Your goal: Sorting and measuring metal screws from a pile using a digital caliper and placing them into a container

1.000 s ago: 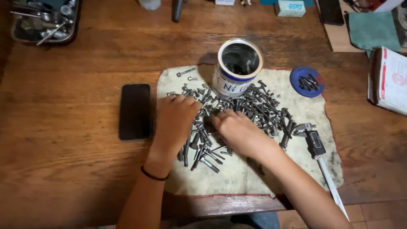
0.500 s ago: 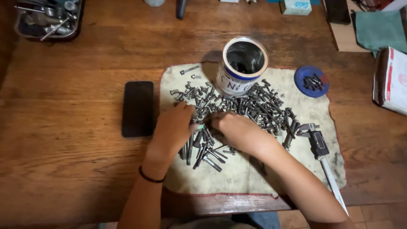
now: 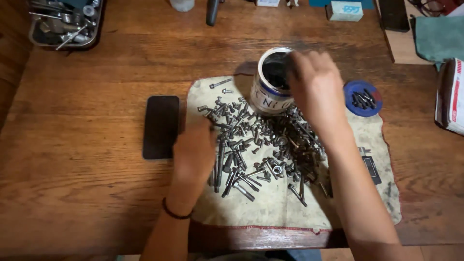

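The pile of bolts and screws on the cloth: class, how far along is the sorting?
Done: a few dark screws sit apart in the blue lid. In hand: the right hand is over the open tin can; whether it holds anything is hidden. The left hand rests on the bolt pile. Left: most bolts lie on the cloth.

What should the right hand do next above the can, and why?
Probably open its fingers and drop whatever it holds into the can: the right hand hovers at the open rim, while the left hand rests on the pile of bolts on the cloth.
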